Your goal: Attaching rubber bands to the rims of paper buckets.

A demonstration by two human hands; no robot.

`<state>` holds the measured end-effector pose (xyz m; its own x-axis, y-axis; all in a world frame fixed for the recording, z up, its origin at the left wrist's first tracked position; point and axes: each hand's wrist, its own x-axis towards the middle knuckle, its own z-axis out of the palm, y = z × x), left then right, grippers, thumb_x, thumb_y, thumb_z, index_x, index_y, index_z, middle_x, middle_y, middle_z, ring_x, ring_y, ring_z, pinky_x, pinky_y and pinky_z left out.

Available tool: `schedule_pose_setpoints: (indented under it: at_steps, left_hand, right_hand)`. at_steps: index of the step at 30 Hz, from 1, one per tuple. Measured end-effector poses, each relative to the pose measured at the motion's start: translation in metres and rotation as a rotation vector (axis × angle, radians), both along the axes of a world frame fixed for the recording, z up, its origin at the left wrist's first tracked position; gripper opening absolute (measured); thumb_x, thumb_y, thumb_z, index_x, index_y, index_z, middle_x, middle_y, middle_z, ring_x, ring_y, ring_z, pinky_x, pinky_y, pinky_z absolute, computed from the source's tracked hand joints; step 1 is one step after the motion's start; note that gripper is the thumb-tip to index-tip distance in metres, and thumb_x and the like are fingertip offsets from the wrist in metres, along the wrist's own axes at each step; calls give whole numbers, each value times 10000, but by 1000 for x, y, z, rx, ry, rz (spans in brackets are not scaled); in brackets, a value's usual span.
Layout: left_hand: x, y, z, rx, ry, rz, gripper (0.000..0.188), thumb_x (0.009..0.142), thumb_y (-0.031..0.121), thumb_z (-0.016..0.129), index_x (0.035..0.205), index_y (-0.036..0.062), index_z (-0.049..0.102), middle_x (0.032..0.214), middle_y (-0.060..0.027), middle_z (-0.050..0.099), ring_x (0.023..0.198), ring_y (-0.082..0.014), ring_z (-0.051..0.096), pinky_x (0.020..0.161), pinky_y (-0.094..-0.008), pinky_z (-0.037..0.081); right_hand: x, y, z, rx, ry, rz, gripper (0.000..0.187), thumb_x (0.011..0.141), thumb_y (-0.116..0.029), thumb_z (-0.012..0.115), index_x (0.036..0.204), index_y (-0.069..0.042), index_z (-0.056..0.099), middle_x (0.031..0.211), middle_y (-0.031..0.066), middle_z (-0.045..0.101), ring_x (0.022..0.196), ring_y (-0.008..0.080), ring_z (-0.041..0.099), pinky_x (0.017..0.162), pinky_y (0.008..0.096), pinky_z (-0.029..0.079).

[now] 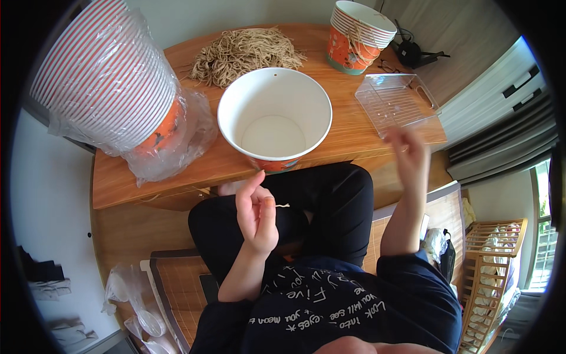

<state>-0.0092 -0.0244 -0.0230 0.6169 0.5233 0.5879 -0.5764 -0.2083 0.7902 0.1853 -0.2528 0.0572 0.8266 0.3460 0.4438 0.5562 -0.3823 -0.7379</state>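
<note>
My left hand [257, 215] is raised in front of the table edge, thumb and fingers pinched on a thin cord. A short pale end of the cord [283, 205] sticks out beside the thumb. Just beyond it stands a large paper bucket [236, 112], upright, white inside and orange outside, with a small hole below its far rim. My right hand [409, 156] is lifted to the right, nearest a clear plastic tray [377, 106]. Motion blurs its fingers, so any cord in it cannot be made out.
A heap of tan cords [247, 54] lies behind the bucket. At left leans a tall stack of buckets [109, 76] in clear plastic wrap. A smaller bucket stack [354, 50] with cords stands back right, near a black device [410, 53]. The wooden table [336, 138] has a curved edge.
</note>
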Motion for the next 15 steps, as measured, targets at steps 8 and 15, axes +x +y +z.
schedule_pose_setpoints:
  at_steps: [8,15]
  left_hand:
    - [-3,-17,12,-217,-62,-181,379,1043,179,513,1379,18,442,743,22,424,588,-64,361,512,-228,285]
    - [-5,-20,13,-324,-79,-212,284,1042,149,519,1285,12,467,769,16,484,610,-61,403,563,-216,329]
  right_hand:
    - [-93,66,-39,229,623,944,615,815,-93,832,1354,11,554,1223,134,671,1122,207,649,966,351,506]
    - [-100,79,-53,341,315,808,141,814,-53,810,931,-11,744,856,70,734,838,179,650,760,304,517]
